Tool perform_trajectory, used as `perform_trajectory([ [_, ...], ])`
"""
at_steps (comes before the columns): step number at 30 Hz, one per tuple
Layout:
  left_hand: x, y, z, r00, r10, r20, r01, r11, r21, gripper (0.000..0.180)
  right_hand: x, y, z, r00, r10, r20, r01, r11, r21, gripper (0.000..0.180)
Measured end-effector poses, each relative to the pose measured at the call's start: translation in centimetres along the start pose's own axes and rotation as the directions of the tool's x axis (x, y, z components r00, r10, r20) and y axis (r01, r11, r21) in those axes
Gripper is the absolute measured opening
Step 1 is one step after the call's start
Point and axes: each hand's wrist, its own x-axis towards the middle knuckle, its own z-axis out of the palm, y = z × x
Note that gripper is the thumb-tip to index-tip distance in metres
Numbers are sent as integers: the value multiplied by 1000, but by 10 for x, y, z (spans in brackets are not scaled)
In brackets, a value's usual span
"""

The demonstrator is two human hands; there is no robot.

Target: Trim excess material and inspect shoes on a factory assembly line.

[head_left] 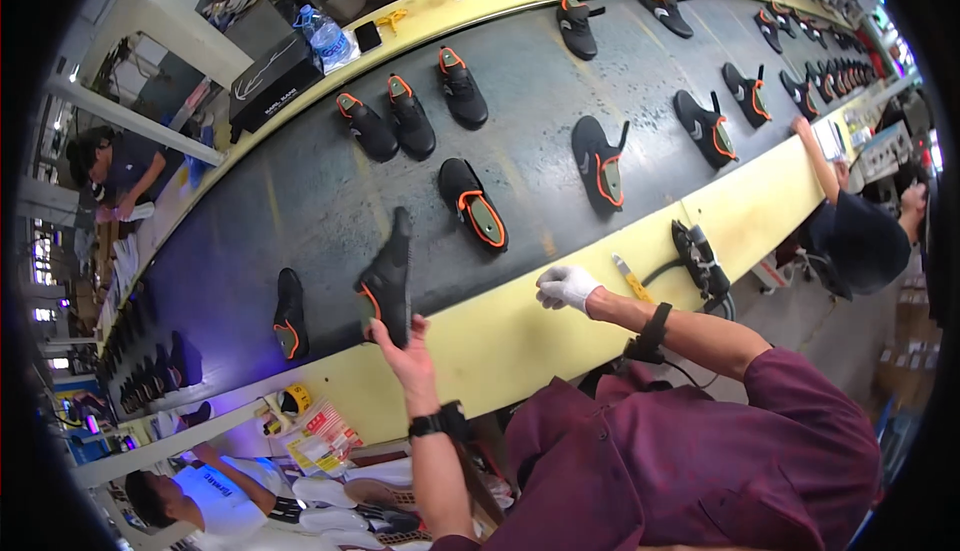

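Left hand (405,346) grips black shoe (388,279), apparently upright.

Bright even overhead light, soft shadows — strong fisheye bending, black corners — edges slightly blurred.

A black rectangular box (272,81) with pale markings sits beyond the belt's far yellow edge. Red, yellow and white printed packets (322,433) lie below the near edge.

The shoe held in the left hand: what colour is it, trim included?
Black, with orange trim at the collar; the shoe shows best in the head view, held by the bare left hand.
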Motion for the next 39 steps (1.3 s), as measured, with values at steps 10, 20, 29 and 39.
perform_trajectory([
  [10,170,-2,-106,972,209,104,-160,276,948,71,164,-105,61,977,-166,-133,35,742,-670,69],
  [20,-1,-70,-17,957,18,289,-260,494,830,67,165,-91,37,998,-26,-61,19,993,-116,56],
  [29,-108,-138,24,773,-320,548,-479,273,835,95,-31,36,20,958,-178,-223,143,976,-165,78],
  [39,-132,-188,-22,803,-325,499,-561,-132,817,88,-66,124,-86,852,-403,-334,102,753,-650,33],
])
